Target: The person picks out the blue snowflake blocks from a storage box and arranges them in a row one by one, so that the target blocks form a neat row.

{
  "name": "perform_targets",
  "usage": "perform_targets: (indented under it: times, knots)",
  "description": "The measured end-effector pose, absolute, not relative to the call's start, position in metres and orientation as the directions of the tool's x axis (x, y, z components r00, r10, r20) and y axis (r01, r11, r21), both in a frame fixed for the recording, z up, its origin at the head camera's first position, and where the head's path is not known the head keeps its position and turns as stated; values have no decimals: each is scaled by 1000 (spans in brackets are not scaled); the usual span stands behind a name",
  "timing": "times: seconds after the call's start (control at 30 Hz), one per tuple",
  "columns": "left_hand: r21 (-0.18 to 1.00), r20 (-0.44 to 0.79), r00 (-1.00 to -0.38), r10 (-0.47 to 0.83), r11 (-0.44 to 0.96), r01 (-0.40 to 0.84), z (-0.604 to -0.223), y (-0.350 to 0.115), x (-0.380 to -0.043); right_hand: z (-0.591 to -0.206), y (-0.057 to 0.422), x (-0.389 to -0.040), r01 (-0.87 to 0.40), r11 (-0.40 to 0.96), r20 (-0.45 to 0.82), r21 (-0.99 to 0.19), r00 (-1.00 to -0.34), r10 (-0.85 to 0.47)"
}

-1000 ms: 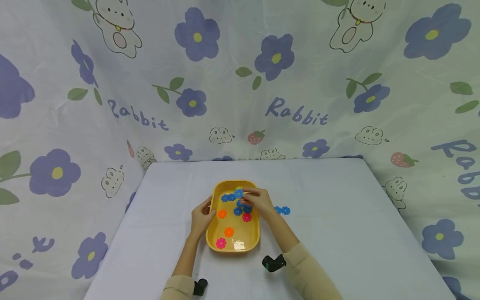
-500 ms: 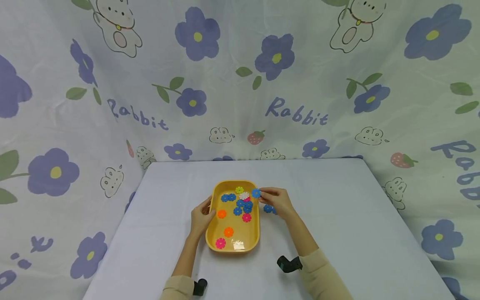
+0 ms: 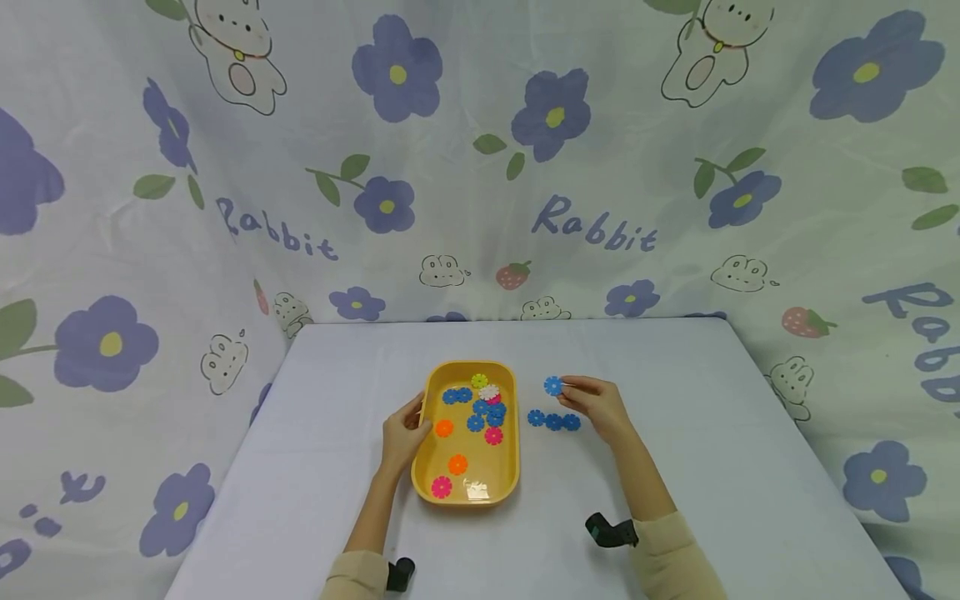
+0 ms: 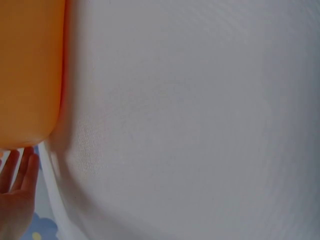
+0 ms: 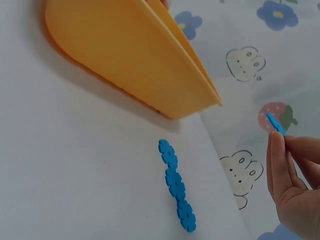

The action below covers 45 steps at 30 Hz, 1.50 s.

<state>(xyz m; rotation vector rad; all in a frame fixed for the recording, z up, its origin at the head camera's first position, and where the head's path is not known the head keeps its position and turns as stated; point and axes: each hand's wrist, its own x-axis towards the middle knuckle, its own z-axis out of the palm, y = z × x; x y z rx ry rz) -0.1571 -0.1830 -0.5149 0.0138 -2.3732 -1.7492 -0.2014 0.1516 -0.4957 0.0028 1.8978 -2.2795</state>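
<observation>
Blue flower disc [image 3: 552, 385] pinched up off the table [image 3: 300, 458]

From here I see the right forearm slanting forward and inward out of a beige sleeve [image 3: 678, 554], the right hand [image 3: 597, 408] raised to the right of a yellow tray [image 3: 480, 458] with its fingers pointing left. The left hand [image 3: 401, 435] steadies the tray's left side, its thumb at the rim and the fingers against the outer wall.

The disc is bright blue, thin and flat, with a notched, petal-like edge. It sits right at the tips of the right hand's fingers, gripped between them and the thumb by one edge, most of it sticking out to the left. It is held clear of the tray, near a row of three joined blue discs [image 3: 554, 422] lying on the table. Inside the tray lie more discs [image 3: 476, 423]: blue, orange, pink, white and yellow-green.
</observation>
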Motion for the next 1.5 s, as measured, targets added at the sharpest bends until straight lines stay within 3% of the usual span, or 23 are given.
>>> perform_targets:
  times: [0.17,0.57,0.93,1.2,1.5]
  knots:
    - [936,159,-979,-127,335,108,-524,-185,-161,-500,167,-198,137,-232,-113,-963,-987,-112]
    - [936,158,-975,-155,339,97,-546,-190,-167,-517,199,-192,141,-209,-136,-968,-990,-38]
    - [935,163,-974,-158,340,102,-544,-189,-167,-534,217,-188,236,-29,-237,-971,-970,49]
    - [926,165,-973,-159,364,98,-548,-190,-167,-546,220,-185,282,16,-281,-959,-958,46]
    - [934,166,-974,-155,343,105,-548,-190,-167,-554,214,-187,252,114,-244,-961,-967,81]
